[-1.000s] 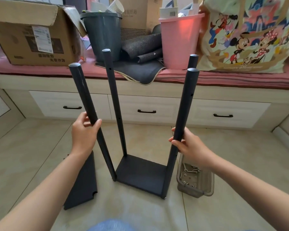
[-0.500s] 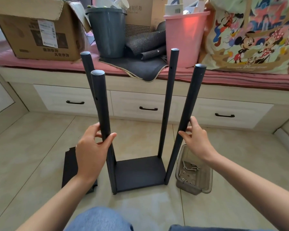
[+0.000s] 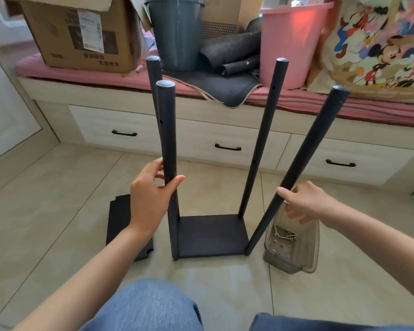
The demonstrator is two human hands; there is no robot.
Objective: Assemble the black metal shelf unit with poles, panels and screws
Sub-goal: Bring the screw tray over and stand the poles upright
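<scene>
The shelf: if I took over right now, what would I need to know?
Left hand grips the near left pole. Right hand holds the near right pole, which leans outward.
Done: four poles stand at the corners of the bottom panel on the floor.
Left: fit the spare panel lying to the left, using screws from the clear tray on the right.

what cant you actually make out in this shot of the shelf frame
Head view only:
- Loose panel: its right part is hidden behind the left hand and forearm.
- Rear left pole: mostly covered by the front left pole.
- Parts tray: the hardware inside is too small to identify; the right hand covers its far end.
- Pole-to-panel joints: screws not visible.
</scene>
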